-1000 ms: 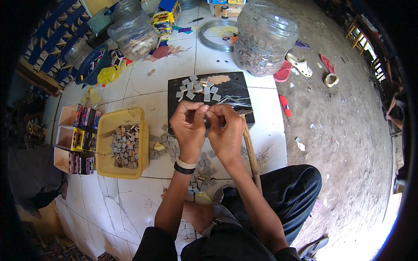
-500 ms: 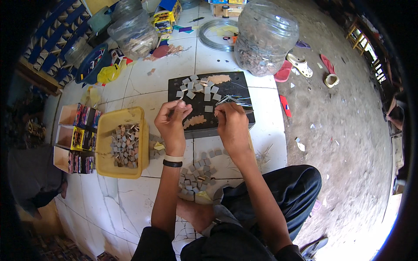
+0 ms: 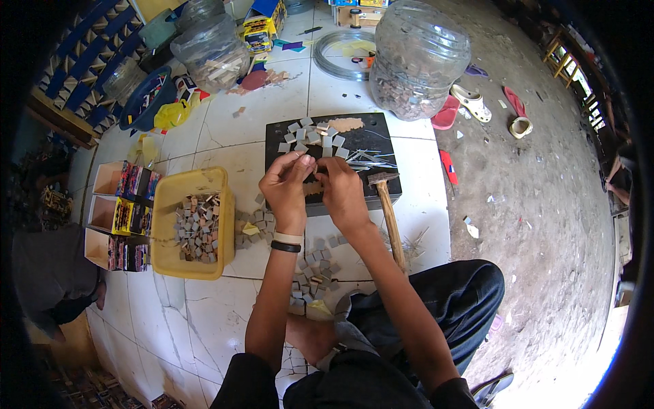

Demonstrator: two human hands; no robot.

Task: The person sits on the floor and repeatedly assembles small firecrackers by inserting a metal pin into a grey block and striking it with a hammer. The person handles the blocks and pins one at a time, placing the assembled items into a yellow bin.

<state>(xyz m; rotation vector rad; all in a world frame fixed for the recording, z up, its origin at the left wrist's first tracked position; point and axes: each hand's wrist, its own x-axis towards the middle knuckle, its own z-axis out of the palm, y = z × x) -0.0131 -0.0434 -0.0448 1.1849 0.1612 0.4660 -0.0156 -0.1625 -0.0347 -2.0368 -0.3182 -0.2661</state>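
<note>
My left hand (image 3: 286,194) and my right hand (image 3: 344,196) meet over the near part of a black block (image 3: 376,126). Each has its fingertips pinched together; whatever lies between them is too small or hidden to make out. Small grey square pieces (image 3: 313,137) lie loose on the block just beyond my fingers. To the right of them is a bundle of thin metal wires (image 3: 368,161). A hammer (image 3: 391,221) rests beside my right hand, its head on the block's right edge and its wooden handle pointing towards me.
A yellow tub (image 3: 227,232) of small squares stands left, beside small printed boxes (image 3: 129,218). More squares (image 3: 315,269) lie on the white tiles between my forearms. Beyond the block are a coil of wire (image 3: 323,65) and a large clear plastic jar (image 3: 419,61).
My hands have come together: the right moved left, and the left shifted right to meet it. The hammer, mostly covered by my right hand and arm before, now shows.
</note>
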